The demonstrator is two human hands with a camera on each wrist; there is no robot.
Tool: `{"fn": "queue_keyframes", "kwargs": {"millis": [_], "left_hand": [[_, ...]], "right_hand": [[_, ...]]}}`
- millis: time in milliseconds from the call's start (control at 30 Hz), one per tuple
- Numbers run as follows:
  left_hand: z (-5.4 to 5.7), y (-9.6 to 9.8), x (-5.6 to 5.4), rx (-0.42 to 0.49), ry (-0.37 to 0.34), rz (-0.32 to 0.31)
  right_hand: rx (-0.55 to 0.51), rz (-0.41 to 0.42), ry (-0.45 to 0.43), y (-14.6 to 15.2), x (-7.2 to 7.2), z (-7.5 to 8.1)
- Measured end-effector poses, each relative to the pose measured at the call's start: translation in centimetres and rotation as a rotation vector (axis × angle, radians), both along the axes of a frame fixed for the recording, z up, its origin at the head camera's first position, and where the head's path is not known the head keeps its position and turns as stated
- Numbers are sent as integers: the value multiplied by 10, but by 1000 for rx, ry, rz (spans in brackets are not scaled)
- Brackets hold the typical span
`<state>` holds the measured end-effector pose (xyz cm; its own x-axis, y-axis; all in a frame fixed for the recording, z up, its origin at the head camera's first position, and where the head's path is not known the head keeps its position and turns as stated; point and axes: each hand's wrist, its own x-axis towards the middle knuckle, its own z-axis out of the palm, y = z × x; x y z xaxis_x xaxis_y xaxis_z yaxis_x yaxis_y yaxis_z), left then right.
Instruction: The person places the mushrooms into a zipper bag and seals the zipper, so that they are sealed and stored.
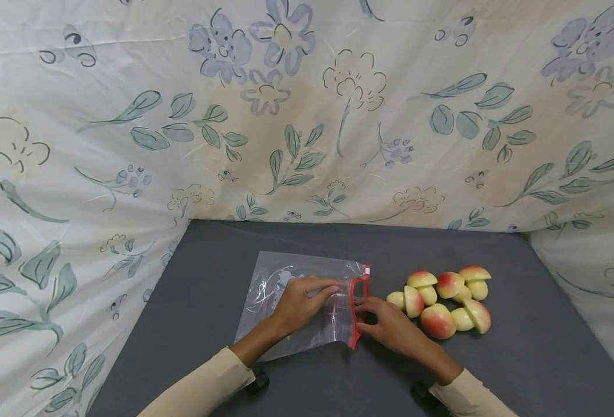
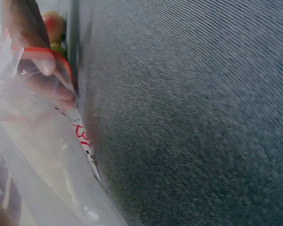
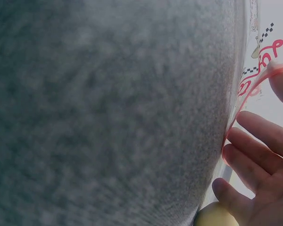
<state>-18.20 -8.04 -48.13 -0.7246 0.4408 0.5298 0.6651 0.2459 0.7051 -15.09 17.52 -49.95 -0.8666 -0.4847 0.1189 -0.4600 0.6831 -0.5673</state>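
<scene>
A clear zip bag [image 1: 270,341] with a red zip edge lies on the dark table, its mouth to the right and spread apart. My left hand [image 1: 298,302] is over the bag's upper film near the mouth, thumb and forefinger pinching the film. At the red edge is my right hand [image 1: 393,329], its fingertips in the mouth. The right wrist view shows these fingers [image 3: 259,153] fairly straight, touching the red rim [image 3: 236,115]. Red printing [image 3: 273,49] shows on the bag. Just beyond the right hand sit several mushroom-shaped pieces [image 1: 438,321] with red-and-yellow caps and pale stems.
The dark grey table [image 1: 536,347] carries the bag and the mushroom-shaped pieces. Floral cloth [image 1: 307,145] hangs behind it and down both sides. A dark band [image 1: 258,380] is on the left wrist, another [image 1: 426,395] on the right.
</scene>
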Motion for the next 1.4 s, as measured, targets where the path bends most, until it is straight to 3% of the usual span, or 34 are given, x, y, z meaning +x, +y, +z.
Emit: {"fn": "queue_keyframes", "kwargs": {"millis": [333, 633, 1133, 1400], "left_hand": [[10, 5, 3, 66, -28, 31], [10, 6, 3, 86, 19, 24], [12, 7, 6, 139, -67, 12], [12, 7, 8, 177, -86, 18]], "right_hand": [[-2, 9, 20, 1, 1, -1], [-1, 10, -1, 4, 2, 0], [-32, -3, -60, 8, 5, 0], [-49, 10, -36, 10, 6, -2]]}}
